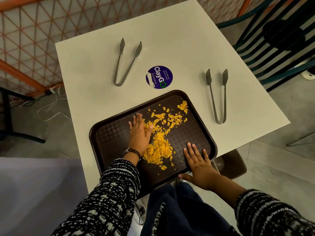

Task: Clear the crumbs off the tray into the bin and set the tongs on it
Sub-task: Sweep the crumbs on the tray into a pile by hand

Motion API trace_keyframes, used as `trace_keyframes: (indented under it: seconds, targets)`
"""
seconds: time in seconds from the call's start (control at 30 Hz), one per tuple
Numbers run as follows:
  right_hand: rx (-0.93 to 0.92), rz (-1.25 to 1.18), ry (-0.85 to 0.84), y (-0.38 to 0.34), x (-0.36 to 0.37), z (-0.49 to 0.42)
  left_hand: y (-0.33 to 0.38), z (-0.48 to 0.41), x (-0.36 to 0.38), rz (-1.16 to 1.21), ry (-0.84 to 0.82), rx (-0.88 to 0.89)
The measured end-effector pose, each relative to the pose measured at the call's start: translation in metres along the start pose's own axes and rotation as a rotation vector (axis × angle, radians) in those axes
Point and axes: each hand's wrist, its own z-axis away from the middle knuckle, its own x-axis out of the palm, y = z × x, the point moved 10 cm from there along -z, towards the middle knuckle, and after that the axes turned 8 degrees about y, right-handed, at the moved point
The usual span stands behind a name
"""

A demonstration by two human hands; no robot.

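A dark brown tray lies on the white table, its near edge overhanging the table's front. Yellow-orange crumbs are scattered across its middle and far right corner. My left hand lies flat on the tray with its edge against the crumb pile, fingers together. My right hand rests on the tray's near right corner, fingers spread on top, thumb at the rim. Two metal tongs lie on the table: one pair at the far left, another pair to the right of the tray.
A round purple sticker is on the table behind the tray. A brown stool seat sits below the table's right corner. A dark slatted chair stands at the far right. Orange mesh fencing and cables are at the left.
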Motion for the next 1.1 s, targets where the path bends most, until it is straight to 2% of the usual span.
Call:
trace_keyframes:
  seconds: [0.13,0.23,0.33,0.43,0.53,0.7,0.87,0.97,1.1]
  targets:
    - [0.001,-0.045,0.045,0.000,-0.003,0.001,0.014,0.013,0.005,0.224,-0.090,-0.054]
    - [0.018,-0.147,0.132,0.003,-0.014,0.003,-0.014,0.031,-0.019,0.299,0.075,-0.183]
    - [0.024,-0.223,0.245,0.013,-0.036,-0.007,-0.052,0.055,-0.038,0.201,0.214,-0.202]
    - [0.023,-0.262,0.338,0.023,-0.061,-0.033,-0.075,0.075,-0.031,0.051,0.167,-0.165]
    - [0.041,-0.305,0.391,0.028,-0.080,-0.062,-0.079,0.087,-0.025,-0.003,0.138,-0.146]
    - [0.094,-0.244,0.364,0.015,-0.076,-0.097,-0.082,0.089,-0.015,-0.030,0.069,-0.143]
    - [-0.158,-0.254,0.281,-0.050,-0.051,-0.085,-0.086,0.091,-0.014,0.017,0.047,-0.151]
    - [-0.291,-0.341,0.242,-0.076,-0.043,-0.070,-0.086,0.091,-0.016,0.010,0.061,-0.151]
    - [-0.241,-0.357,0.365,-0.053,-0.074,-0.084,-0.087,0.090,-0.016,0.003,0.056,-0.152]
